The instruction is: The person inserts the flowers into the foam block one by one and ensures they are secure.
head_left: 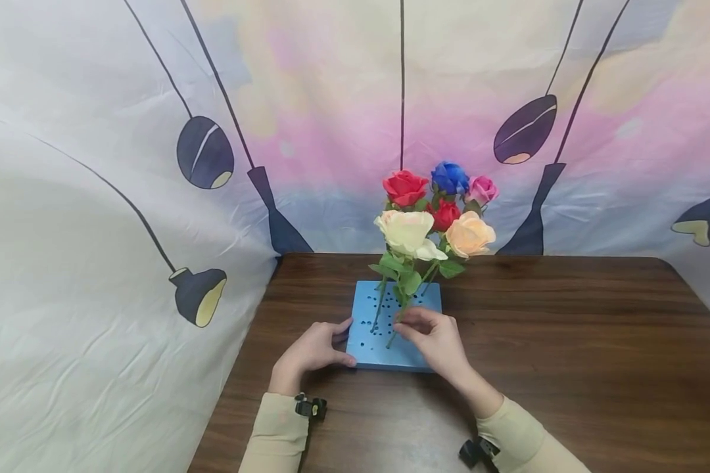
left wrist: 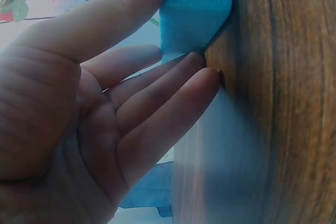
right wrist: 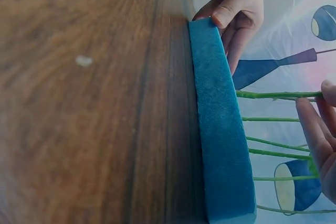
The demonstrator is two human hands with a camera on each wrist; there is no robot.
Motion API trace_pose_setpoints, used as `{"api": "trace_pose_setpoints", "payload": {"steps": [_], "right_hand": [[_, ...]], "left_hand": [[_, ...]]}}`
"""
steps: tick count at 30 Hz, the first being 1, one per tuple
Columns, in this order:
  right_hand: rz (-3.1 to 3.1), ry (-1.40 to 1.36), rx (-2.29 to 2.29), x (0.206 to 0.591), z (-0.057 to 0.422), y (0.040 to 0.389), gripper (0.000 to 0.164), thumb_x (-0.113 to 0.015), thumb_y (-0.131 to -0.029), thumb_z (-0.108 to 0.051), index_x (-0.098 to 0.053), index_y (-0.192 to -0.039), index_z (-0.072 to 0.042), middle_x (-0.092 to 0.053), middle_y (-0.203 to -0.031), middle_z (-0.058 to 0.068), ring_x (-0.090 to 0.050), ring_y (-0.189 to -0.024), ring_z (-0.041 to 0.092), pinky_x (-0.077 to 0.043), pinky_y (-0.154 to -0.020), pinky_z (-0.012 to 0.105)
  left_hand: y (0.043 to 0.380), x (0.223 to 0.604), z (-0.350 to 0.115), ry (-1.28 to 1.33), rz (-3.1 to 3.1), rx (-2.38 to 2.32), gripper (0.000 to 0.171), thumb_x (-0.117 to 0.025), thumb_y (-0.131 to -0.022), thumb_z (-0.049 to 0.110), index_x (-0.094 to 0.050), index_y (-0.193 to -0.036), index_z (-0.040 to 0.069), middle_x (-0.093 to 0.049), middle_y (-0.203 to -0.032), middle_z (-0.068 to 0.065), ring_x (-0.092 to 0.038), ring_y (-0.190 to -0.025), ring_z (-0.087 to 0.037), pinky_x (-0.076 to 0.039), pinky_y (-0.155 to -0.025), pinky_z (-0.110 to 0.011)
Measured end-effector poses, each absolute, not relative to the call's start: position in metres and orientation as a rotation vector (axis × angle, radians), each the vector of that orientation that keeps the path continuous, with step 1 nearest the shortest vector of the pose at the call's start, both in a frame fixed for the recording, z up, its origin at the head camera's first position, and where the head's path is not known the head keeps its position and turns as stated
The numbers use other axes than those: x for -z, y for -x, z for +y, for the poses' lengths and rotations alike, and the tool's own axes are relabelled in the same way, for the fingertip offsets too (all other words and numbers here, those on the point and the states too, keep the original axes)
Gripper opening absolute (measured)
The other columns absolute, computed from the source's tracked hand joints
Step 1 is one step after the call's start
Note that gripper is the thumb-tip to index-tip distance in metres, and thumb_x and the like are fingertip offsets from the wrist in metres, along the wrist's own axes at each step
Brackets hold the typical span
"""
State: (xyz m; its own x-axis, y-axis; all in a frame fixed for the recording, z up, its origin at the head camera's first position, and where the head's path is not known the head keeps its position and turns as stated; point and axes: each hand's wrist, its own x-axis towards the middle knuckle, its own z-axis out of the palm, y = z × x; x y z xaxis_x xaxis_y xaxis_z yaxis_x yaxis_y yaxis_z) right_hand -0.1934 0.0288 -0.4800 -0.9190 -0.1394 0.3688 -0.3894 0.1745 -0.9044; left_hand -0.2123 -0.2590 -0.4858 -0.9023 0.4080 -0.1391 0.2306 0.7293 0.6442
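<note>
A blue foam block (head_left: 384, 358) pierced with small holes lies on the table, and several roses stand in it. My right hand (head_left: 434, 338) pinches the green stem of the cream rose (head_left: 407, 231) low down, just above the block. In the right wrist view that stem (right wrist: 262, 95) meets the block's side with the fingertips partly cut off by the frame edge. My left hand (head_left: 316, 348) rests against the block's left edge, thumb by the near corner. Its fingers (left wrist: 163, 119) look nearly straight in the left wrist view, beside the block (left wrist: 194, 19).
Behind the cream rose stand two red roses, one at the back (head_left: 405, 188) and one in the middle (head_left: 446, 215), a blue rose (head_left: 449, 177), a pink rose (head_left: 482, 189) and a peach rose (head_left: 470, 234). The brown wooden table (head_left: 580, 341) backs onto a printed cloth (head_left: 343, 98).
</note>
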Motion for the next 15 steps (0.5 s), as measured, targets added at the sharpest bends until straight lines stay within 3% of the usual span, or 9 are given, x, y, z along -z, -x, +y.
{"api": "trace_pose_setpoints", "payload": {"steps": [15], "right_hand": [[-2.295, -0.515, -1.768, 0.4798, 0.0388, 0.1974, 0.019, -0.088, -0.089, -0.008, -0.082, -0.108, -0.009, -0.082, -0.099, -0.001, -0.078, -0.089, 0.014, -0.064, -0.081, 0.029]], "left_hand": [[0.2114, 0.4854, -0.2594, -0.498, 2.654, -0.954, 0.097, -0.097, -0.08, 0.036, -0.05, -0.158, 0.003, -0.059, -0.152, -0.015, -0.057, -0.142, -0.026, -0.046, -0.116, -0.05]]}}
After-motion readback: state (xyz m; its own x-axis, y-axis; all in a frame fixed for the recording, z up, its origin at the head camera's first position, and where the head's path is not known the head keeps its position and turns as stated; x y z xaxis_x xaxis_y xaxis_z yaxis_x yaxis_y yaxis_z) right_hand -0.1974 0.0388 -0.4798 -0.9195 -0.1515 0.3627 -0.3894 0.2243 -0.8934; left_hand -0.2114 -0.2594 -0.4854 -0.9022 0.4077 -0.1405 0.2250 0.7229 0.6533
